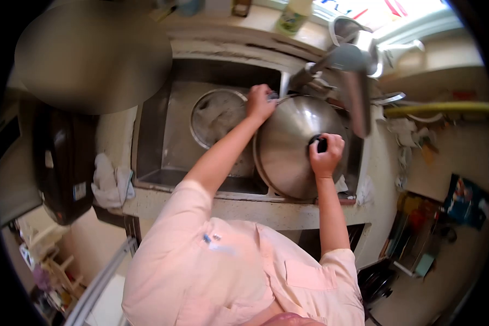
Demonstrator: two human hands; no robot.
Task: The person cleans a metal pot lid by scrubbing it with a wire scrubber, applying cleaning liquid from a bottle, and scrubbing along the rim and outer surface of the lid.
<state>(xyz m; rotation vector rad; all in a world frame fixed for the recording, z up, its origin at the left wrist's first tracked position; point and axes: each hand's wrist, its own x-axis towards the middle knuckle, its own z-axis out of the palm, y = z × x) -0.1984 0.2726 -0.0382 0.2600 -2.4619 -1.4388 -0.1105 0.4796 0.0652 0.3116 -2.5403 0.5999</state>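
A large domed metal pot lid (285,146) rests over the right basin of the sink, its outside facing up. My right hand (327,155) is closed around the black knob (319,144) at the lid's middle. At the lid's upper left rim, my left hand (259,104) is closed on a small grey wiry pad (272,96), mostly hidden by the fingers. Left of the lid, a round metal pan or basin (214,119) lies in the left sink basin (171,130), partly covered from view by my left forearm.
The faucet (356,92) reaches over the sink's right side. A bottle (294,16) stands on the back ledge. A white cloth (112,182) lies on the counter at left, beside a dark appliance (65,157). A yellow pole (440,110) runs along the right.
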